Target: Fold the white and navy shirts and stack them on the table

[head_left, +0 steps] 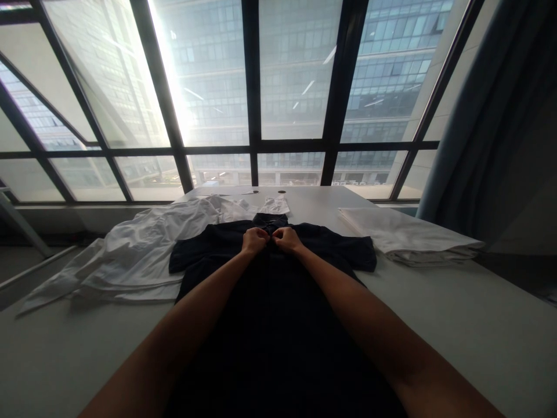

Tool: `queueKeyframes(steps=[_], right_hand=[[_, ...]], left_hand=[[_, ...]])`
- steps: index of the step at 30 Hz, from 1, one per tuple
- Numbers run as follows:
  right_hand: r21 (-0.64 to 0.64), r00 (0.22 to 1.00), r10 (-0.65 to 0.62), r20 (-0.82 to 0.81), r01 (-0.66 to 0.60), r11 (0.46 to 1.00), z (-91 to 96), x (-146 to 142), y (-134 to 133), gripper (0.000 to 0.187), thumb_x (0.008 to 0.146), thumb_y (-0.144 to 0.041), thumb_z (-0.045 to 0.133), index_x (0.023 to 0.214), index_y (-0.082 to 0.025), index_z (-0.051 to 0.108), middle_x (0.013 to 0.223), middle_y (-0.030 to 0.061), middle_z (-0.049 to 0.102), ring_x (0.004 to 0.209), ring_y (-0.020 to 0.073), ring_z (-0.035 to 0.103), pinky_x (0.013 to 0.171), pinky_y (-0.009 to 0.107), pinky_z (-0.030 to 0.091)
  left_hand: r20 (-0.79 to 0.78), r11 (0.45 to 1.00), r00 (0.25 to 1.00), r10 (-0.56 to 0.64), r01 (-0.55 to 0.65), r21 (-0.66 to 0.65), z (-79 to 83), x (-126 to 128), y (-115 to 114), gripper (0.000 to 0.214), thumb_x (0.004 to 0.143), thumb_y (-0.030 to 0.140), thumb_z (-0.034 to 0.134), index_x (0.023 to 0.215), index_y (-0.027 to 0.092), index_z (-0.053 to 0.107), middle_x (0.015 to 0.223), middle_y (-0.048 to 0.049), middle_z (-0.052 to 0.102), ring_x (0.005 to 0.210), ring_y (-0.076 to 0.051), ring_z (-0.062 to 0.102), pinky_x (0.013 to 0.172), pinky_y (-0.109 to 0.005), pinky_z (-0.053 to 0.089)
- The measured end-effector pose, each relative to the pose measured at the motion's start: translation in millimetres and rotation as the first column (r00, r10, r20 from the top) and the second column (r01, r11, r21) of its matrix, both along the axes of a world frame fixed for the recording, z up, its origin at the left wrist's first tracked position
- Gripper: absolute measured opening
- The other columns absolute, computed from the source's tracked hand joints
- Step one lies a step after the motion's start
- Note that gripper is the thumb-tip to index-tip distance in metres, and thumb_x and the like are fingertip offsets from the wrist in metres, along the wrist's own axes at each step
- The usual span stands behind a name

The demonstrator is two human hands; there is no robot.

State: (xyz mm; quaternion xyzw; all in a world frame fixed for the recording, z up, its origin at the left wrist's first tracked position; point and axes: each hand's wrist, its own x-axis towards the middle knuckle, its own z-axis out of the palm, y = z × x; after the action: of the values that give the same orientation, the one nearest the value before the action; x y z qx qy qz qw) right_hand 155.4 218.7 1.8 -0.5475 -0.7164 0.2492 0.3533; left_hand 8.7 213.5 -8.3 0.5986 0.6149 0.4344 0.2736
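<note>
A dark short-sleeved shirt (270,325) lies spread flat on the white table (456,325), collar away from me. My left hand (255,240) and my right hand (285,238) sit side by side on its front, just below the collar. Both hands have curled fingers pinching the fabric at the shirt's middle opening. What exactly is between the fingertips is too small to make out.
A crumpled white shirt (139,249) lies left of the dark one, a sleeve trailing toward the table's left edge. A folded white stack (404,235) rests at the right. Large windows (261,87) stand behind the table, a dark curtain (491,116) at the right.
</note>
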Motion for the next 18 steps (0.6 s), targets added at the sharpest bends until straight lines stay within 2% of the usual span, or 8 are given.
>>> queueKeyframes(steps=[6,10,13,18], right_hand=[[0.119,0.998,-0.007,0.068,-0.001,0.993,-1.7,-0.1,-0.3,0.011,0.077,-0.015,0.066,0.083,-0.015,0.074,0.087,0.0069,0.075,0.081,0.0174,0.068,0.078,0.023,0.05],[0.17,0.995,-0.011,0.101,-0.006,0.985,-2.9,-0.7,-2.1,0.007,0.079,-0.018,0.066,0.082,-0.015,0.072,0.086,0.0074,0.075,0.08,0.0178,0.068,0.077,0.024,0.049],[0.194,0.995,0.012,0.099,-0.031,0.981,-4.4,-0.4,-3.5,0.006,0.08,-0.02,0.067,0.082,-0.016,0.071,0.083,0.0068,0.074,0.077,0.0171,0.067,0.074,0.024,0.049],[0.18,0.998,0.021,0.066,-0.033,0.983,-4.0,0.8,-3.3,0.005,0.08,-0.018,0.067,0.079,-0.016,0.071,0.083,0.0058,0.074,0.078,0.0159,0.067,0.075,0.023,0.049]], left_hand=[[-0.086,0.999,0.996,-0.001,0.005,0.046,7.0,1.3,-6.2,0.012,0.075,0.012,0.069,0.081,0.015,0.079,0.077,-0.0047,0.075,0.076,-0.016,0.068,0.071,-0.02,0.049],[-0.108,0.999,0.994,-0.023,0.026,0.025,9.9,1.2,-7.0,0.021,0.083,0.021,0.062,0.071,0.013,0.078,0.06,-0.0036,0.068,0.064,-0.016,0.063,0.061,-0.022,0.044],[-0.112,0.999,0.993,-0.027,0.03,0.021,9.6,0.6,-5.4,0.025,0.083,0.03,0.065,0.07,0.012,0.078,0.056,-0.0029,0.065,0.059,-0.014,0.06,0.057,-0.022,0.041],[-0.13,0.998,0.99,-0.054,0.058,0.029,8.2,-0.4,-3.0,0.021,0.082,0.021,0.063,0.071,0.011,0.077,0.056,-0.0019,0.063,0.058,-0.013,0.057,0.057,-0.021,0.04]])
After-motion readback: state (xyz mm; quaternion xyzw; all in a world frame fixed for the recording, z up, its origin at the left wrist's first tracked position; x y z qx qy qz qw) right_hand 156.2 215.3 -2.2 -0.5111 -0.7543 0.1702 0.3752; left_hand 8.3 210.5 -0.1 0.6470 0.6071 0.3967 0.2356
